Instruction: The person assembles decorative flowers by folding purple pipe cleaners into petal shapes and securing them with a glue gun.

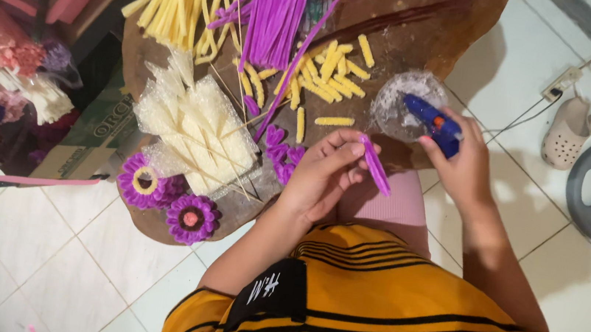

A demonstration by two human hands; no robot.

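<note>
Purple folded strip [375,165] pinched in left hand [324,177] fingers; right hand [464,167] fingers grip blue glue gun [434,121].

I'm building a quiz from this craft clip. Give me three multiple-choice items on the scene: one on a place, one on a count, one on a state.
1. Where is the blue glue gun?
A. on the floor tiles
B. in the right hand
C. on the cardboard box

2. How many finished purple flowers lie at the board's near edge?
A. two
B. five
C. none

3. The purple strip is
A. lying among the yellow pieces
B. pinched in the left hand
C. stuck to the shoe

Answers: 1 B, fingers wrap the gun; 2 A, two sit side by side; 3 B, fingertips grip it.
</note>
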